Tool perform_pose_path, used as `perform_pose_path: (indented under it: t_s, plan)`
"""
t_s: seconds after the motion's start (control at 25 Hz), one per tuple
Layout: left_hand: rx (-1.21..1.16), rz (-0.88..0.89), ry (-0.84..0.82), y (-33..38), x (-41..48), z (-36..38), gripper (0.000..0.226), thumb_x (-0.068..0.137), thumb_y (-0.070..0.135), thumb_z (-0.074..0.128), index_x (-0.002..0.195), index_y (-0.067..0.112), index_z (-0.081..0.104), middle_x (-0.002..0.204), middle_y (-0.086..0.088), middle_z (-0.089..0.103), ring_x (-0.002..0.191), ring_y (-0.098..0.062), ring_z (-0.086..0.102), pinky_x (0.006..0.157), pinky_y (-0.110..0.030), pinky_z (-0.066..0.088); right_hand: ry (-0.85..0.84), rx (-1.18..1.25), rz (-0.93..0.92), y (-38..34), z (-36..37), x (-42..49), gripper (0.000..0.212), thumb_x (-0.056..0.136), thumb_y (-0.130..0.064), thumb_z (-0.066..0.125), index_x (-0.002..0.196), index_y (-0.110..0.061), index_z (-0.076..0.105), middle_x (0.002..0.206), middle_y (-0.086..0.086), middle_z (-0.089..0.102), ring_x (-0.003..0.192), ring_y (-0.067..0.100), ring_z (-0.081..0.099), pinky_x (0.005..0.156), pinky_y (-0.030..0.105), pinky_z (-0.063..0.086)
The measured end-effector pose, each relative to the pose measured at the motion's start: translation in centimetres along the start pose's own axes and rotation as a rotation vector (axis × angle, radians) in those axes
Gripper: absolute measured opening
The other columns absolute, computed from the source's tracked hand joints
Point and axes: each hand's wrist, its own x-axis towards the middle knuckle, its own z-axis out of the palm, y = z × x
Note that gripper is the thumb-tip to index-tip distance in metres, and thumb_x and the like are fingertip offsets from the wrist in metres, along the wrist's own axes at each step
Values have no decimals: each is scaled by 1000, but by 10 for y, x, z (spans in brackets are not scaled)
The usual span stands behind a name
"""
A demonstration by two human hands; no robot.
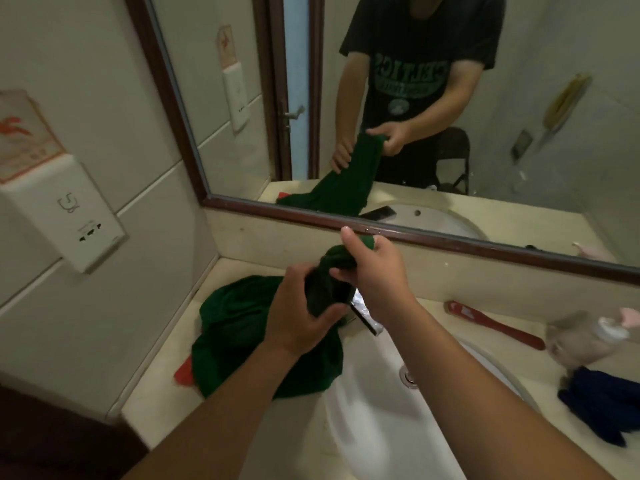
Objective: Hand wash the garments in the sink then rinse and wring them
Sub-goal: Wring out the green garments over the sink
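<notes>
Nearest the camera, the white sink (374, 427) lies between the two forearms. No standing water is visible around its drain (410, 377). Just beyond it, both hands work on the green garment (239, 323). The left hand (298, 317) has its fingers curled round the lower end of a twisted roll of the cloth, and the right hand (377, 275) has its fingers closed on the upper end, with the thumb raised. The roll is held in the air in front of the tap (367, 315). The rest of the garment trails down in a loose heap on the table (152, 393) to the left of the basin, and one fold hangs over the rim. The fabric looks soft and limp, with no stiffness of its own. If it is soaked it will probably be heavy and sag, and a wet roll may slip through a loose grip, though wetness cannot be judged from here. It seems best held as it is now, with the cloth bunched thick in each fist and the hands close together, moving along the length section by section over the basin. A red cloth (183, 372) peeks out from under the heap. A dark blue garment (595, 407) lies well apart on the right. Farther back, the mirror (415, 233) reflects the same two-handed hold.
</notes>
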Motion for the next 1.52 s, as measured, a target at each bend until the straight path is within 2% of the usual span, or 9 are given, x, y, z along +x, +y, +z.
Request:
perform_pose_path:
  t_s: [0.32,0.44,0.6,0.72,0.84,1.08,1.32,1.44,1.52]
  plan:
    - [-98,238,283,83,23,67,14,96,19,62,95,5,62,116,-9,46,98,-4,46,92,-16,46,145,148,-196,-69,-60,-49,27,100,-24,68,97,3,70,88,16,78,81,26,78,67,28,64]
    - [-129,199,176,129,27,77,5,101,12,56,98,16,57,124,0,41,106,-6,48,97,-10,37,385,-232,-331,-95,-119,-55,39,102,-40,63,93,-2,67,79,12,75,72,25,76,65,38,63]
    - [-137,6,-188,178,33,90,12,108,33,42,96,31,45,88,0,59,77,-17,60,70,-40,53,613,-791,-355,-93,-196,-56,46,104,-54,49,99,-9,59,99,6,58,88,24,60,78,40,50]
    - [-96,48,-330,203,44,103,16,108,37,39,95,30,47,83,-8,59,76,-21,59,72,-51,51,530,-892,-305,-84,-236,-60,39,106,-50,49,91,-14,57,97,5,54,88,21,57,75,36,47]
    - [-96,194,-306,233,58,111,15,107,32,46,95,25,53,81,3,59,74,-6,57,69,-31,46,335,-453,-225,-86,-256,-70,36,106,-46,51,91,-14,54,86,5,60,75,15,59,66,35,48]
    - [-81,425,-134,306,102,115,7,102,31,59,98,28,64,84,8,67,79,-5,63,69,-17,48,283,-251,-395,-144,-292,-71,60,91,-63,66,117,-11,50,107,2,62,102,20,64,89,44,54]
    - [45,457,-395,292,122,136,15,98,30,66,107,25,77,99,13,73,91,5,63,83,-18,49,157,-589,-366,-133,-297,-52,85,76,-31,92,129,-21,27,111,-13,52,102,1,57,73,12,46]
    - [-2,431,-391,260,121,149,9,95,30,69,101,30,76,95,11,70,88,-1,63,80,-23,50,136,-596,-440,-109,-296,-37,61,87,-34,83,136,-30,48,114,-25,57,105,-4,60,85,15,50]
    - [-43,416,-391,248,123,156,4,92,30,73,95,32,74,90,11,65,85,-5,62,76,-22,46,135,-693,-433,-100,-297,-28,20,94,-41,73,107,-26,71,102,-11,69,98,9,67,88,33,54]
